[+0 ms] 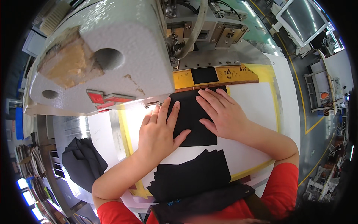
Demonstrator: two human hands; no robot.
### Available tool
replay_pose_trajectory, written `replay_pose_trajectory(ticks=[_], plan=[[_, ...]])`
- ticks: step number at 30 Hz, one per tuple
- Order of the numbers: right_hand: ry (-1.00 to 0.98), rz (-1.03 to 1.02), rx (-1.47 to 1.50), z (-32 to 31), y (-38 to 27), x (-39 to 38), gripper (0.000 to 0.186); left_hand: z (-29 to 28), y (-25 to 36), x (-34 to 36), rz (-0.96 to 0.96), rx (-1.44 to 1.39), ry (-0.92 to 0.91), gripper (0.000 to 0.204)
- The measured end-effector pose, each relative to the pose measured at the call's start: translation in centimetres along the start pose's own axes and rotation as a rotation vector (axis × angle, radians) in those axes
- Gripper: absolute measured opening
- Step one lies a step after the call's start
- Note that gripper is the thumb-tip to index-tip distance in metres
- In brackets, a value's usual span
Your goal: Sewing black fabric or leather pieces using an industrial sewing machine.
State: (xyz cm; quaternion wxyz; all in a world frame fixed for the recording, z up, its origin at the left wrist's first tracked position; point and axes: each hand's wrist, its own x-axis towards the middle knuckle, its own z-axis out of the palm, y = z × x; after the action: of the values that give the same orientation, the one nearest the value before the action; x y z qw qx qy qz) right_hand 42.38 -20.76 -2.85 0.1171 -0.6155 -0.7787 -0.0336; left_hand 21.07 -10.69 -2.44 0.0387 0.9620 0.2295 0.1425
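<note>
A black fabric panel (195, 132) lies flat on the white work surface (253, 108), its far edge at the yellow clamp plate (240, 75) of a large sewing machine (134, 48). My left hand (158, 125) rests along the panel's left side, fingers stretched forward and thumb out over the cloth. Over the far right part of the panel, my right hand (223, 115) lies flat with its fingers spread. Both hands are open and grip nothing. Through a cutout in the clamp plate shows a black patch. Whether the panel runs beneath the plate is hidden.
Close to my body lies a fanned stack of black fabric pieces (194, 173). More black cloth (82, 162) hangs in a heap at the left. Yellow tape (278, 108) borders the work surface. The machine head overhangs the left side. A monitor (302, 20) stands far right.
</note>
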Motion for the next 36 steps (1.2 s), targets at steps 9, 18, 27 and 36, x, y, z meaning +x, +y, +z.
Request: replay_pose_trajectory(ticks=[9,18,27,36], plan=[[0.018,-0.032,0.011,0.1,0.2,0.2,0.062,-0.5,0.3,-0.1,-0.051,0.004,-0.044,0.07],[0.049,-0.074,0.02,-0.4,-0.1,0.5,0.062,-1.4,0.6,-0.2,-0.036,0.058,0.025,0.07],[0.097,-0.109,0.021,-0.6,-0.1,0.5,0.059,-2.3,1.4,0.2,-0.08,0.069,0.028,0.066],[0.146,-0.15,-0.014,-1.8,0.2,-0.1,0.057,-3.3,2.4,0.4,-0.106,0.1,0.069,0.059]])
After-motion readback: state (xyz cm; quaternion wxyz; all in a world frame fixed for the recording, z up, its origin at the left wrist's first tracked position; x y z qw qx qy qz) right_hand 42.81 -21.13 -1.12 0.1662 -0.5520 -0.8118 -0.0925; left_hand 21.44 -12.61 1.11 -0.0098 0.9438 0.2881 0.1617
